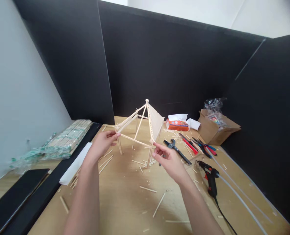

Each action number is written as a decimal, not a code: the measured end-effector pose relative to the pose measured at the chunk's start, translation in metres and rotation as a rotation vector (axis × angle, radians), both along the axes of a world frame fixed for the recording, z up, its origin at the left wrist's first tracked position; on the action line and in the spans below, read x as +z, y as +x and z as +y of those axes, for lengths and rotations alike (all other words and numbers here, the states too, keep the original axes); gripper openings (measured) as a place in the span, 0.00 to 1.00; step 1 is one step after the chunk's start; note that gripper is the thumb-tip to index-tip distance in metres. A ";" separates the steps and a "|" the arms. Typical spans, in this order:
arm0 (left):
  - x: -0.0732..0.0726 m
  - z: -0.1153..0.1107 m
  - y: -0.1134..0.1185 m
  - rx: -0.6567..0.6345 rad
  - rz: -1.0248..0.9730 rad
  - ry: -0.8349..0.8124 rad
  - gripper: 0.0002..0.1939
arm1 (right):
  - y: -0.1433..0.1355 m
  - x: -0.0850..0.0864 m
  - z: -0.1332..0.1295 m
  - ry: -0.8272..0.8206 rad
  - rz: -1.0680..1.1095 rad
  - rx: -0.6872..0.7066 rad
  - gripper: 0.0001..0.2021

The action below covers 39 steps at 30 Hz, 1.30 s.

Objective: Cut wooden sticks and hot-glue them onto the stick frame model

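Observation:
A small pavilion model built of thin wooden sticks (141, 120) stands upright on the table, with a peaked roof frame on legs. Its right roof face is covered with sticks placed side by side, while the front shows bare rafters and a crossbar. My left hand (105, 142) pinches the front left corner, at the top of a leg. At the front right corner, my right hand (166, 159) has its fingers closed around the joint of roof and leg. Part of that grip is hidden behind the fingers.
Loose sticks (159, 204) and scraps litter the table. On the right are a glue gun (210, 179), a black cutter tool (178, 151), several hand tools (203, 147), an orange box (177, 125) and a cardboard box (214, 130). Bundled sticks (70, 137) lie left; black panels (179, 68) enclose the back.

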<state>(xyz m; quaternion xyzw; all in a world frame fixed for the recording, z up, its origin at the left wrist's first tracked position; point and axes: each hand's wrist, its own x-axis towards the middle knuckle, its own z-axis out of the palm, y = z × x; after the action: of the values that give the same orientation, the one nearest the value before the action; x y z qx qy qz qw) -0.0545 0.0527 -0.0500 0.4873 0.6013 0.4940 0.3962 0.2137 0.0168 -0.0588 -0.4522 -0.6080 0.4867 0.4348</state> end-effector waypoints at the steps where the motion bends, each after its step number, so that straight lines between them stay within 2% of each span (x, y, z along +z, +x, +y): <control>1: -0.007 0.007 0.001 0.041 -0.021 0.024 0.22 | -0.005 -0.002 -0.002 -0.008 0.005 0.038 0.24; 4: -0.025 0.024 0.006 0.131 -0.088 0.110 0.26 | -0.018 -0.008 -0.006 -0.030 0.029 0.136 0.31; 7: -0.033 0.031 0.016 0.133 -0.143 0.154 0.30 | -0.028 -0.012 -0.010 -0.040 0.064 0.201 0.36; 13: -0.033 0.029 0.034 0.012 -0.215 0.153 0.30 | -0.035 -0.019 -0.013 -0.037 0.101 0.249 0.40; 18: -0.035 0.030 0.040 -0.033 -0.225 0.150 0.30 | -0.036 -0.020 -0.012 -0.034 0.110 0.268 0.41; 22: -0.034 0.030 0.043 -0.019 -0.205 0.147 0.29 | -0.037 -0.020 -0.011 -0.044 0.102 0.269 0.42; 26: -0.032 0.030 0.044 0.061 -0.147 0.128 0.29 | -0.035 -0.020 -0.011 -0.044 0.100 0.269 0.41; 30: -0.025 0.026 0.040 0.157 0.000 0.138 0.29 | -0.032 -0.019 -0.010 -0.040 0.084 0.270 0.40; 34: -0.007 0.013 0.034 0.239 0.230 0.158 0.19 | -0.027 -0.014 -0.009 -0.032 0.059 0.254 0.38; 37: 0.011 -0.003 0.036 0.234 0.334 0.173 0.13 | -0.022 -0.009 -0.007 -0.021 0.036 0.222 0.37; 39: 0.022 -0.013 0.043 0.160 0.371 0.205 0.13 | -0.018 -0.006 -0.005 -0.022 0.031 0.198 0.36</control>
<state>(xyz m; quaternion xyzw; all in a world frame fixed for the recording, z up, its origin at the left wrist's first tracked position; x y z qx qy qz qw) -0.0119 0.0394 -0.0282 0.5581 0.6472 0.4845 0.1867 0.1954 0.0119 -0.0650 -0.3871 -0.6376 0.5407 0.3889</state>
